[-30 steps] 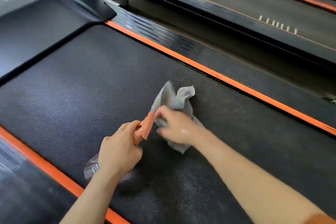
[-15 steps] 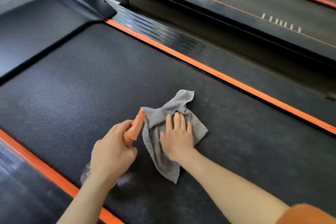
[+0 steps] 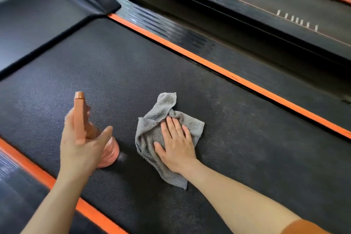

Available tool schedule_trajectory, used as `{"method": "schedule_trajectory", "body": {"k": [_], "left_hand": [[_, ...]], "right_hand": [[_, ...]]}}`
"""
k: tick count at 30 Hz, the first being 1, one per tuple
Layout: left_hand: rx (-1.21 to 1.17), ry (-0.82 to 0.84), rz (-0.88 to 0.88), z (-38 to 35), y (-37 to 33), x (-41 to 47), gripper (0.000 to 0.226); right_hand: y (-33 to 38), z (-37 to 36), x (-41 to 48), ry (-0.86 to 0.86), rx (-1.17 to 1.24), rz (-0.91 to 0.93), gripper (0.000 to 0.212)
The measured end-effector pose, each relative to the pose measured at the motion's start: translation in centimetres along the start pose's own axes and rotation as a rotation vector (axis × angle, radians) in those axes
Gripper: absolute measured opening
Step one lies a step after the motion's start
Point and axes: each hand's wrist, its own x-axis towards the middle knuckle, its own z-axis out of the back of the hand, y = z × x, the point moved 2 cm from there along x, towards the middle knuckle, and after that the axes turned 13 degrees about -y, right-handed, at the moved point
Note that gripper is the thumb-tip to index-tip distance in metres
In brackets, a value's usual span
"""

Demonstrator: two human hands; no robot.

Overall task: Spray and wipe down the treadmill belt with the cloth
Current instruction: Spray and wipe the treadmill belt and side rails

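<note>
One spray bottle (image 3: 80,116) — nozzle away | right hand (image 3: 176,146) flat on cloth (image 3: 149,131)

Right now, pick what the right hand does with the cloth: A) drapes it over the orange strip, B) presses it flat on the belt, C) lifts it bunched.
B: the right hand lies palm-down, fingers straight, on the cloth, which lies on the belt.

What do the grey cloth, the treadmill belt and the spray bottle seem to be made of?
Cloth: likely terry cotton or microfibre, matte; fuzzy looped pile. Treadmill belt: probably rubber or PVC, matte black; fine dotted texture. Spray bottle: seemingly plastic, orange, translucent body; blurred, so unsure.
</note>
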Motion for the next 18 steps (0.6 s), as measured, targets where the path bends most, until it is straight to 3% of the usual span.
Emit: {"method": "schedule_trajectory", "body": {"k": [4,7,11,14,17,18], "left_hand": [[0.398,0.132,-0.07,2.2,0.8,0.8,0.072],[0.698,0.418,0.04,4.2,3.9,1.4,0.074],[1.009,0.794,-0.137,2.7,0.9,-1.2,0.045],[0.806,0.884,-0.164,-1.0,-0.5,-3.5,0.027],[0.508,0.699,-0.238,-5.2,0.3,-4.5,0.049],[0.514,0.686,-0.296,-6.3,0.9,-5.0,0.056]], "right_hand": [[0.8,0.2,-0.1,0.02,0.016,0.013,0.061],[1.1,0.3,-0.2,0.025,0.012,0.033,0.058],[0.8,0.2,-0.5,0.028,0.002,0.052,0.056],[0.9,0.0,-0.6,0.003,0.007,0.048,0.057],[0.8,0.1,-1.0,0.039,-0.009,0.043,0.057],[0.7,0.0,-1.4,0.062,-0.02,0.059,0.057]]}}
